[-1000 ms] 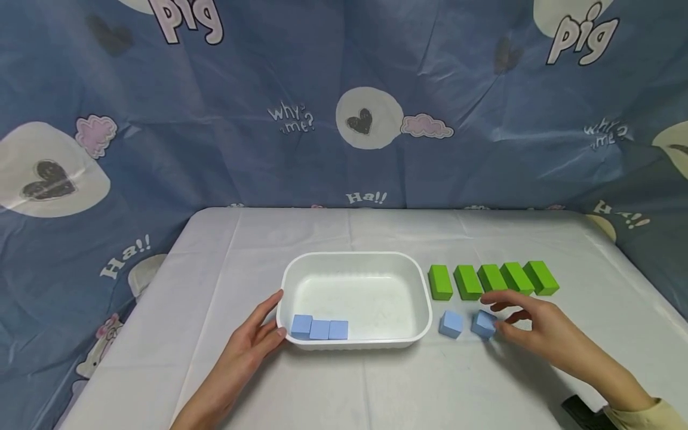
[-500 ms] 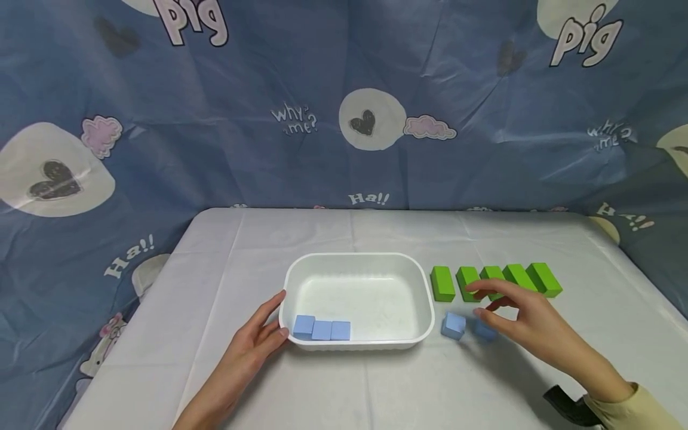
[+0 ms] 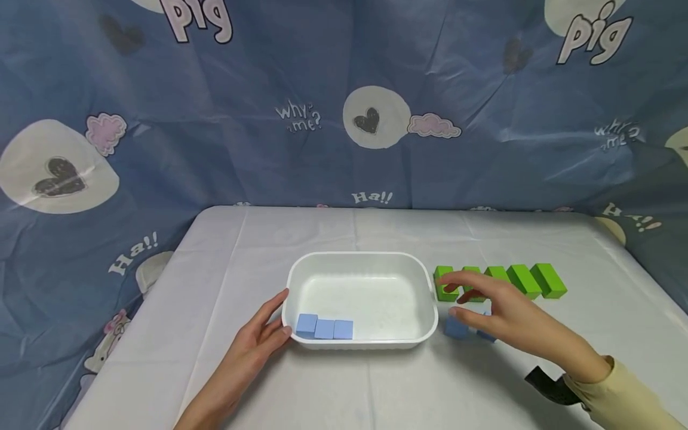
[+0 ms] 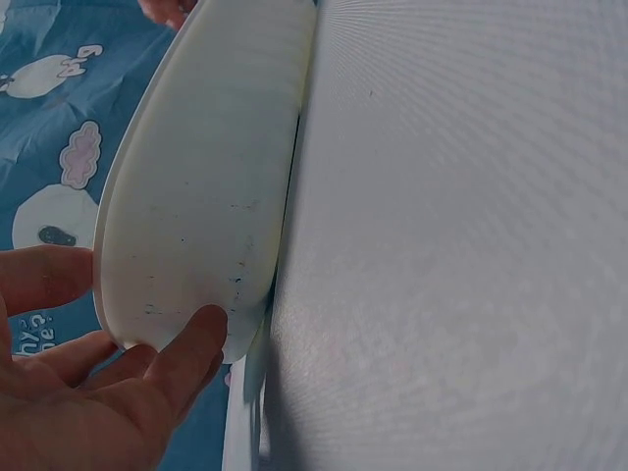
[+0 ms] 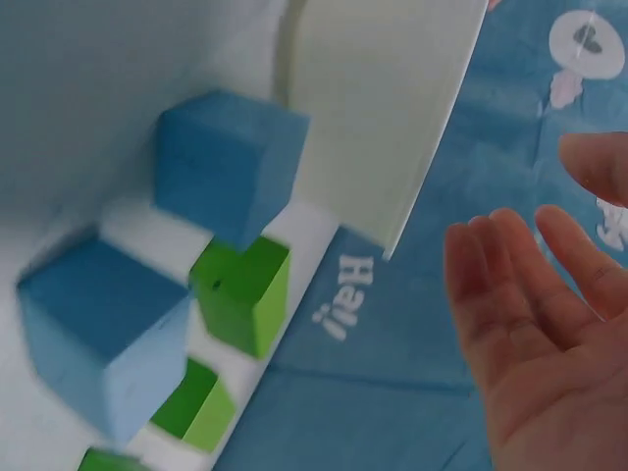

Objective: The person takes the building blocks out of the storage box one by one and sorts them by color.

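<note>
My left hand (image 3: 249,349) holds the left end of a white plastic tray (image 3: 362,344), thumb on its front corner and index finger at the rim. In the left wrist view the thumb (image 4: 191,358) lies against the tray's outer wall. Three blue cubes (image 3: 325,329) sit in a row in the tray's front left corner. My right hand (image 3: 507,310) hovers right of the tray, fingers spread and loosely bent, holding nothing. Beneath it, partly hidden, are two more blue cubes (image 5: 231,162) on the table. Both show clearly in the right wrist view, apart from the hand (image 5: 549,353).
Several green blocks (image 3: 548,280) stand in a row behind the blue cubes, right of the tray; the hand partly covers some. A white cloth covers the table (image 3: 322,394). A blue patterned curtain (image 3: 301,161) hangs behind it. A black strap (image 3: 552,387) shows by the right sleeve.
My right hand has drawn away from the right-hand blue cube and moved left toward the tray with nothing in it. The left hand stays at the tray's end. The view shifts slightly.
</note>
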Tool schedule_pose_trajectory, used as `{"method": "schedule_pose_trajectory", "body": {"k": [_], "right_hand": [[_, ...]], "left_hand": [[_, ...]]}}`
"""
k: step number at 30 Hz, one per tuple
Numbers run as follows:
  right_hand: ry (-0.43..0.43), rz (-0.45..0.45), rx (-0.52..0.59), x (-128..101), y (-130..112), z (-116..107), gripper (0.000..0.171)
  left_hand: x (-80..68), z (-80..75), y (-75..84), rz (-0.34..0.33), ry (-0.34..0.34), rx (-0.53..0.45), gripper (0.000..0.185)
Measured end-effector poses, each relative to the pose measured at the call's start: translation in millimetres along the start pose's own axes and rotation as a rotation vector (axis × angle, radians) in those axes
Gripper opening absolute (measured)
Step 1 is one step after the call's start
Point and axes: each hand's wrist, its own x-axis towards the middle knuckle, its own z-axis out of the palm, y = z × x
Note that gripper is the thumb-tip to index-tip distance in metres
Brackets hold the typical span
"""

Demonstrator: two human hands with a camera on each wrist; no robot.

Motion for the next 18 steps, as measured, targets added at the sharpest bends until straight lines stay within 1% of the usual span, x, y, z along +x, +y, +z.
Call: {"method": "schedule_pose_trajectory", "body": {"k": [2, 8, 11, 14, 18], "right_hand": [[-0.022, -0.025, 0.016, 5, -3, 4, 0.041], [-0.089, -0.048, 0.048, 19, -11, 16, 0.039], [-0.109, -0.069, 0.067, 25, -13, 23, 0.039], [-0.123, -0.069, 0.084, 30, -15, 31, 0.040], [-0.158, -0.054, 0.119, 38, -19, 43, 0.040]], "left_hand": [[0.2, 0.2, 0.2, -0.003, 0.001, 0.005, 0.063], [-0.4, 0.2, -0.1, 0.009, -0.008, 0.003, 0.063], [-1.1, 0.4, -0.2, 0.012, -0.008, 0.000, 0.062], [-1.6, 0.5, 0.1, 0.016, -0.008, -0.002, 0.062], [-2.0, 0.5, 0.5, 0.037, -0.016, -0.009, 0.062]]}}
